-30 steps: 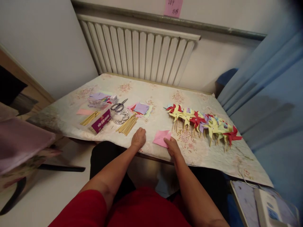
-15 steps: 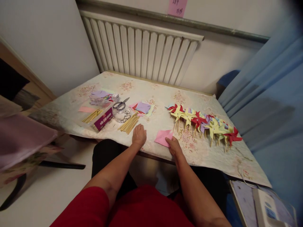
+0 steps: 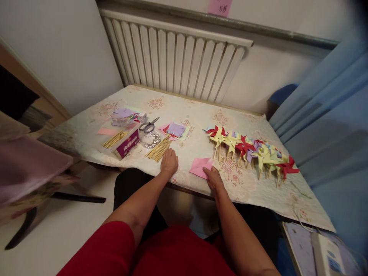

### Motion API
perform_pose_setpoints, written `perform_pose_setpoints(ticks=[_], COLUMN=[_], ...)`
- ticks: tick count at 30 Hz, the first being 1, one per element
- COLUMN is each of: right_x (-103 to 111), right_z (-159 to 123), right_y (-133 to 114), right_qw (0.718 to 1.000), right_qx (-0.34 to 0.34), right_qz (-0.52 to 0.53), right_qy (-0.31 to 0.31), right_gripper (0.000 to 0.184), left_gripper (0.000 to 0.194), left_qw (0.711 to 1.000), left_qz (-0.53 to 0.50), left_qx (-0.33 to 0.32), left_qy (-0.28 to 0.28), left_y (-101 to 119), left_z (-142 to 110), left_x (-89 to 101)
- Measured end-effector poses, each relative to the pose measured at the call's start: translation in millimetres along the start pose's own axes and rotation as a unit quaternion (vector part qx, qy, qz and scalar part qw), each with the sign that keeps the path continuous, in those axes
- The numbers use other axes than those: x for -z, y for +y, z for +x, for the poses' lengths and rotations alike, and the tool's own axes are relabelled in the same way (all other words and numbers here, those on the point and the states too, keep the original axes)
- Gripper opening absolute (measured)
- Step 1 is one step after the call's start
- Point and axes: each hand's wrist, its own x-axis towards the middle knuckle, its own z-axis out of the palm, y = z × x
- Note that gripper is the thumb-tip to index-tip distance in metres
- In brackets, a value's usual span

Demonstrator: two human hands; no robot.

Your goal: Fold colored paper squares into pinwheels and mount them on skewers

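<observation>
My right hand (image 3: 214,178) pinches the right edge of a pink paper square (image 3: 199,168), which has cuts in it and lies low over the table's near edge. Beside the loose bundle of thin wooden sticks (image 3: 157,149) is my left hand (image 3: 169,161), its fingers curled down at the tabletop. Whatever its fingertips hold, if anything, is hidden. Just behind the sticks sits a clear round dish of small silvery pins (image 3: 151,139). A stack of coloured paper squares (image 3: 175,130), purple on top, lies beyond my left hand.
Finished paper pinwheels (image 3: 244,147) in several colours lie in a row at the right. Scissors (image 3: 149,124) rest behind the pin dish. Left of it stands a purple-labelled box (image 3: 128,145) with more sticks. A radiator (image 3: 184,57) backs the flowered tablecloth (image 3: 198,115).
The whole view has shifted slightly. My left hand sits a little closer to the stick bundle; my right hand keeps its grip on the pink paper square.
</observation>
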Motion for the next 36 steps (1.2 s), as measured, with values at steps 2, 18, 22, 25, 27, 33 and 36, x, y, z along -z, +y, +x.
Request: perform_pose_setpoints(ticks=[2, 18, 22, 25, 27, 33, 36], right_x=[-0.4, -1.6, -0.8, 0.1, 0.3, -0.8, -0.9], right_z=[-0.6, -3.0, -1.1, 0.0, 0.0, -1.9, -3.1], right_y=[-0.3, -1.4, 1.4, 2.9, 3.0, 0.4, -1.1], right_qw=[1.000, 1.000, 1.000, 0.999, 0.999, 1.000, 1.000], right_qx=[-0.002, -0.006, -0.019, -0.024, -0.025, -0.014, -0.014], right_qz=[0.002, 0.005, 0.025, 0.033, 0.034, 0.022, 0.016], right_qy=[-0.001, -0.002, -0.003, -0.005, -0.004, 0.002, 0.003], right_gripper=[0.035, 0.038, 0.036, 0.037, 0.038, 0.035, 0.035], left_gripper=[0.031, 0.036, 0.037, 0.037, 0.036, 0.037, 0.036], left_qw=[1.000, 1.000, 1.000, 1.000, 1.000, 1.000, 1.000], left_qz=[-0.002, -0.021, -0.019, -0.017, -0.019, -0.024, -0.025], left_qx=[-0.007, 0.005, 0.013, 0.012, 0.012, 0.014, 0.010], left_qy=[0.003, -0.006, -0.009, -0.007, -0.008, -0.004, 0.001], left_y=[-0.2, 1.0, 1.5, 1.8, 1.7, -0.2, -1.1], left_z=[0.0, -3.6, -3.8, -4.2, -4.4, -3.9, -4.1], left_x=[-0.8, 2.9, 3.4, 4.2, 4.5, -1.1, -3.4])
